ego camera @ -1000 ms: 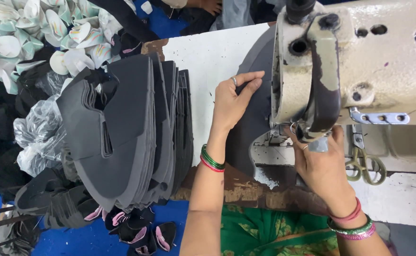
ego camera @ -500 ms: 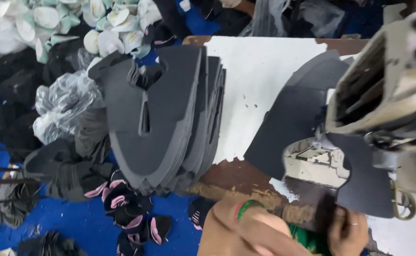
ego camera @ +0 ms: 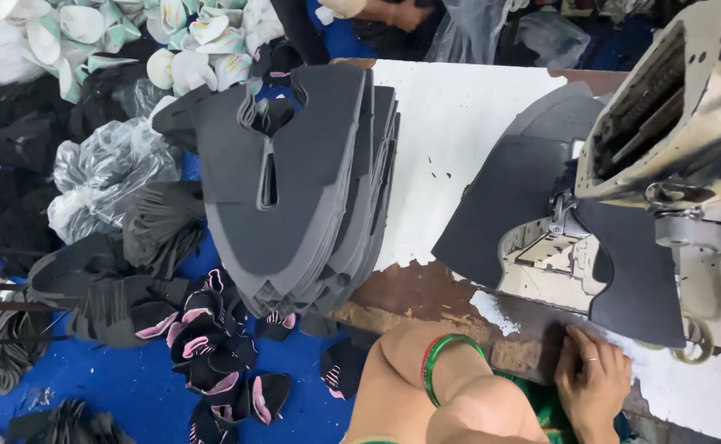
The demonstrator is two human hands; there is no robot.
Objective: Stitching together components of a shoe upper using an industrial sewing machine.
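The dark grey cut piece (ego camera: pixel 533 197) lies flat on the tabletop (ego camera: pixel 451 131), curving around the base of the sewing machine (ego camera: pixel 673 140), with one long end running down toward the near edge. The machine's presser foot (ego camera: pixel 559 215) sits over the inner edge of this piece.

The right hand (ego camera: pixel 592 380) rests at the near edge of the tabletop, fingers flat and spread, fingertips touching the worn surface just beside the lower end of the grey piece. Its grip is released: it grasps nothing. A ring shows on one finger.

The left forearm (ego camera: pixel 426 386) crosses the bottom of the view and carries green and red bangles (ego camera: pixel 447 362). The left hand itself is hidden behind the arm, so I cannot tell how its grip stands.

A tall stack of grey cut pieces (ego camera: pixel 303 181) stands on the left end of the tabletop, overhanging the edge, well apart from both hands. Each piece in it has a narrow slot near the middle.

Below the tabletop, on the blue floor (ego camera: pixel 130 386), lie small black and pink parts (ego camera: pixel 212 345), dark fabric bundles and a clear plastic bag (ego camera: pixel 101 177). A heap of white and pale green parts (ego camera: pixel 130 41) lies at the far left. Another person's hand (ego camera: pixel 402 12) shows at the top edge.
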